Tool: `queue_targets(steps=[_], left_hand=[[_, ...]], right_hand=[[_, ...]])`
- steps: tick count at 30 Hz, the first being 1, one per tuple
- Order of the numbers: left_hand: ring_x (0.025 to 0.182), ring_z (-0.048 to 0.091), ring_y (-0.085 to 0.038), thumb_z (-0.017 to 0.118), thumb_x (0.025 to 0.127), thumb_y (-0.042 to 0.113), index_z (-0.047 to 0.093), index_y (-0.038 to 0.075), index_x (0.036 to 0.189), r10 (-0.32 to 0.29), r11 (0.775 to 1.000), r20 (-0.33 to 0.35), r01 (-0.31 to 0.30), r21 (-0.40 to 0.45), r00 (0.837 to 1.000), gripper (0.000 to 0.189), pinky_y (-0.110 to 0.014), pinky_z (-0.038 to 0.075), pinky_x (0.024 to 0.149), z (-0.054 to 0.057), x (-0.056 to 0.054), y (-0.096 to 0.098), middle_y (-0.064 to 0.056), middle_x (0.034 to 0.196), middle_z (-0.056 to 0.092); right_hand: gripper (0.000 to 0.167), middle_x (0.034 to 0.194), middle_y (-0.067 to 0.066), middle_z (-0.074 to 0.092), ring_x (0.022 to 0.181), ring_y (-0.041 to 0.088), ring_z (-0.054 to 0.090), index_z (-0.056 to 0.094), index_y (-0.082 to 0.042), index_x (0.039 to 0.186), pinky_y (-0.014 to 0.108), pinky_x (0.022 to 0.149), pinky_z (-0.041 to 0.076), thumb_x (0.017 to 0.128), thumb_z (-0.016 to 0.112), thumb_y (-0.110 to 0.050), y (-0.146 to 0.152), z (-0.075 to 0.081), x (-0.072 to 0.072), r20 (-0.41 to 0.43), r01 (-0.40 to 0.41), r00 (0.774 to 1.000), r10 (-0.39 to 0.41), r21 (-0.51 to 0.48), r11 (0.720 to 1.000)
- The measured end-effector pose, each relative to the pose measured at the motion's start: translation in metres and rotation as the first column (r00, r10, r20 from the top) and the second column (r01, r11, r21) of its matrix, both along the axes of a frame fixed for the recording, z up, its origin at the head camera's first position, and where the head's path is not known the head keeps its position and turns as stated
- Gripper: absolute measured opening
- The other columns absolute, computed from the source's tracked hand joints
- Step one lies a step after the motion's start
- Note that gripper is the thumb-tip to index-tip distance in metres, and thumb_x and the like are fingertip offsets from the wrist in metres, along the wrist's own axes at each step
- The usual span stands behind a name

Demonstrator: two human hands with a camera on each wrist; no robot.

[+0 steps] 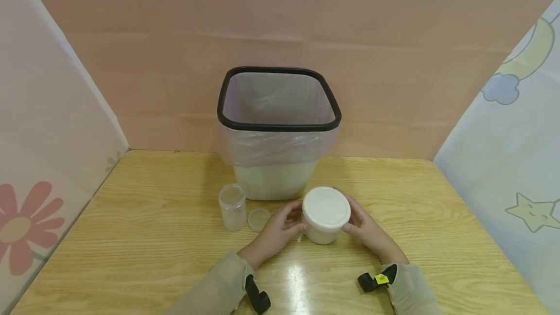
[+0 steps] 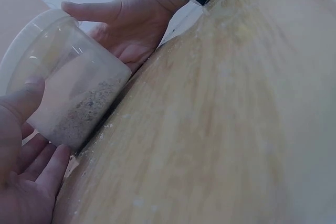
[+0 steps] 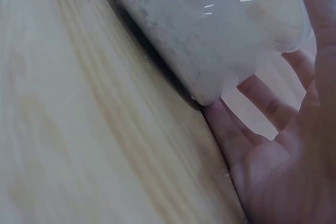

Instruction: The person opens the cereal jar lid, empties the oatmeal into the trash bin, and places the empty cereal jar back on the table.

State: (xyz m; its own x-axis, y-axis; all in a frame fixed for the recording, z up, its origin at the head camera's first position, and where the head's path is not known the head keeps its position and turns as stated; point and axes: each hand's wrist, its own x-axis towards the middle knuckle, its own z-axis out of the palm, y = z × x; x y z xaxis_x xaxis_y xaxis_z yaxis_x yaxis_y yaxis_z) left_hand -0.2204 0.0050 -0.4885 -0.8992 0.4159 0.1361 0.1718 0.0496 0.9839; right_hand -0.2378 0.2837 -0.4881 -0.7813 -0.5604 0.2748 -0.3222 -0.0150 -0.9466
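That lidded tub (image 1: pixel 323 235) sits right of centre on the worktop (image 1: pixel 144 237), well short of its far edge; probably light, stiff, kinda slick plastic, so best held round the walls; left hand (image 1: pixel 280 231) and right hand (image 1: pixel 367 231) grasp opposite sides, fingers part-spread, thumbs touching; bin (image 1: pixel 275 181)'s behind.

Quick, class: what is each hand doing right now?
Left hand: holding the tub at its left side.
Right hand: holding the same tub at its right side.
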Motion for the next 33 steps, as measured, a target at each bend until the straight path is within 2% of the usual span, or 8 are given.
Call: queue_targets(steps=[11, 18, 22, 29, 33], left_hand=[[0.135, 0.049, -0.033, 0.069, 0.099, 0.019, 0.046, 0.006, 0.148, -0.006, 1.000, -0.019, 0.006, -0.009, 1.000, 0.056, -0.035, 0.048, 0.108, -0.0033, -0.0012, -0.0018, -0.016, 0.148, 0.048], [0.135, 0.048, -0.034, 0.069, 0.099, 0.020, 0.047, 0.006, 0.148, -0.007, 1.000, -0.020, 0.007, -0.009, 1.000, 0.056, -0.035, 0.048, 0.108, -0.0041, -0.0012, -0.0013, -0.016, 0.148, 0.048], [0.135, 0.048, -0.033, 0.069, 0.099, 0.019, 0.047, 0.007, 0.148, -0.006, 1.000, -0.012, 0.006, -0.004, 1.000, 0.055, -0.035, 0.048, 0.108, -0.0028, -0.0010, -0.0012, -0.015, 0.148, 0.048], [0.135, 0.049, -0.028, 0.069, 0.098, 0.022, 0.046, 0.010, 0.149, -0.004, 1.000, 0.004, 0.004, -0.020, 1.000, 0.057, -0.030, 0.048, 0.107, -0.0019, -0.0008, -0.0007, -0.010, 0.149, 0.049], [0.136, 0.049, -0.029, 0.069, 0.098, 0.021, 0.046, 0.007, 0.149, -0.008, 1.000, -0.005, 0.007, -0.022, 1.000, 0.057, -0.031, 0.048, 0.107, -0.0010, -0.0004, -0.0006, -0.012, 0.149, 0.048]], right_hand=[[0.072, 0.158, -0.002, 0.031, 0.142, 0.006, 0.035, 0.018, -0.008, 0.157, 0.019, 0.110, 0.034, 0.103, 0.061, -0.030, 0.0010, -0.0008, -0.0013, -0.032, 0.024, 0.999, -0.023, 0.042, 0.999], [0.071, 0.159, -0.007, 0.032, 0.142, 0.004, 0.034, 0.019, -0.010, 0.161, 0.020, 0.110, 0.036, 0.105, 0.055, -0.035, 0.0018, 0.0001, -0.0008, -0.033, 0.029, 0.999, -0.027, 0.068, 0.997], [0.069, 0.161, -0.009, 0.030, 0.144, 0.002, 0.032, 0.018, -0.009, 0.162, 0.017, 0.111, 0.033, 0.107, 0.052, -0.033, 0.0019, 0.0007, 0.0002, -0.042, 0.024, 0.999, -0.021, 0.078, 0.997], [0.063, 0.156, -0.005, 0.032, 0.139, 0.004, 0.038, 0.016, -0.008, 0.156, 0.018, 0.109, 0.038, 0.108, 0.051, -0.028, 0.0017, 0.0003, 0.0009, -0.023, 0.016, 1.000, -0.015, 0.039, 0.999], [0.058, 0.157, -0.004, 0.033, 0.141, 0.006, 0.037, 0.019, -0.005, 0.155, 0.019, 0.110, 0.037, 0.109, 0.048, -0.022, 0.0028, -0.0003, 0.0011, -0.025, 0.016, 1.000, -0.015, 0.041, 0.999]])
